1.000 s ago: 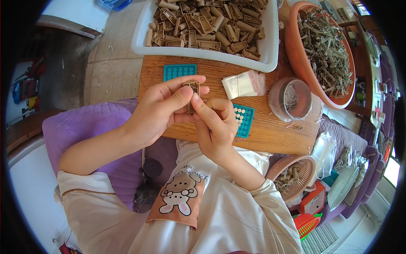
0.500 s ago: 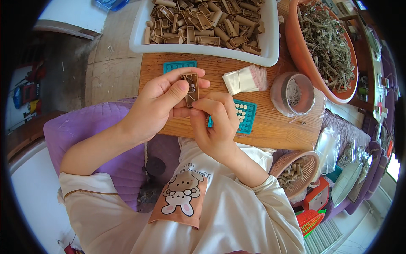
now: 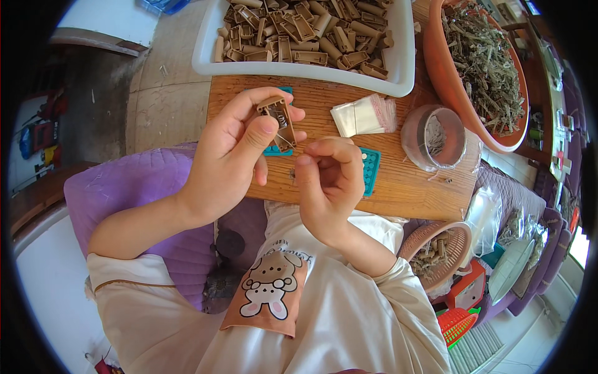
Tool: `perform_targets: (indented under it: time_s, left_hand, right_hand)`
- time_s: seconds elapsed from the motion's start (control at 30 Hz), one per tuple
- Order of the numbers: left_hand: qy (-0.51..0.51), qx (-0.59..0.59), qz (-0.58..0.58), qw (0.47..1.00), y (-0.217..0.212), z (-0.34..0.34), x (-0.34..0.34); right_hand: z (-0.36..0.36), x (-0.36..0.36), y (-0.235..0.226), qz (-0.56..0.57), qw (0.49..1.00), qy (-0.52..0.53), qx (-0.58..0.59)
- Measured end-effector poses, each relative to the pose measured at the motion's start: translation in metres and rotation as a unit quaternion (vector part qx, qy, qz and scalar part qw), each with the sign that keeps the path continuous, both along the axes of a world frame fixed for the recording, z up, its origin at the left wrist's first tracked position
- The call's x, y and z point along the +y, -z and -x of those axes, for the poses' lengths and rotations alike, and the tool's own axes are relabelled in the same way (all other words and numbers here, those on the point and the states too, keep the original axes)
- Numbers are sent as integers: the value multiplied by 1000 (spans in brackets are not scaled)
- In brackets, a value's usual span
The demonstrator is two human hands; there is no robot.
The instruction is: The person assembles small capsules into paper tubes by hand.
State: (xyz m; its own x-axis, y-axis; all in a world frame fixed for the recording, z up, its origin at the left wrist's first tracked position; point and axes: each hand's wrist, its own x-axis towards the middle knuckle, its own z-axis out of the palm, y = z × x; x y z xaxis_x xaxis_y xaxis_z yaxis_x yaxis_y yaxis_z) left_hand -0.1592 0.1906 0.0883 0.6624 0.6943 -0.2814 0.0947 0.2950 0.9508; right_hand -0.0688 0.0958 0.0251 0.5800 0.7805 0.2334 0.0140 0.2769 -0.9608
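Note:
My left hand (image 3: 233, 149) pinches a small tan plastic clip piece with a metal spring (image 3: 278, 121), holding it above the wooden board (image 3: 398, 181). Just to its right, my right hand (image 3: 329, 187) is curled, thumb and fingertips together near the clip's lower end; whether something tiny sits between them is not visible. Under the hands lie two teal plastic pieces, one beneath the left fingers (image 3: 274, 149) and one by the right hand (image 3: 370, 169).
A white tray (image 3: 398, 68) holds several tan clip parts at the far edge. An orange bowl (image 3: 436, 68) of metal springs stands at right, with a clear round tub (image 3: 434, 137) and small plastic bags (image 3: 364, 115) beside it. A basket (image 3: 436, 249) sits lower right.
My left hand has lifted the clip piece up and away from the board. My right hand has pulled back from it and curled its fingers.

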Motion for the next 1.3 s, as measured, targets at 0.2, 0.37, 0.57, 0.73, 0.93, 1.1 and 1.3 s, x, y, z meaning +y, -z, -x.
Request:
perform_targets:
  time_s: [0.2, 0.37, 0.57, 0.73, 0.93, 1.1, 1.3]
  left_hand:
    - [-1, -6, -32, 999, -5, 2, -3]
    - [10, -32, -66, 997, -3, 2, 1]
    - [25, -11, -48, 998, -4, 6, 2]
    - [-27, -38, 64, 997, -1, 0, 3]
    - [-38, -107, 298, 948, 16, 2, 11]
    - [-11, -75, 246, 966, 11, 0, 7]
    - [47, -13, 44, 998, 13, 2, -3]
  right_hand:
    - [6, 0, -9, 2, 996, 11, 90]
    - [8, 3, -15, -18, 988, -23, 154]
    - [9, 7, -11, -11, 988, -43, 147]
    - [12, 13, -11, 31, 975, -55, 211]
    - [-11, 15, -7, 85, 980, -138, 112]
    - [-17, 11, -14, 64, 970, -152, 177]
    - [-12, 15, -12, 80, 970, -127, 189]
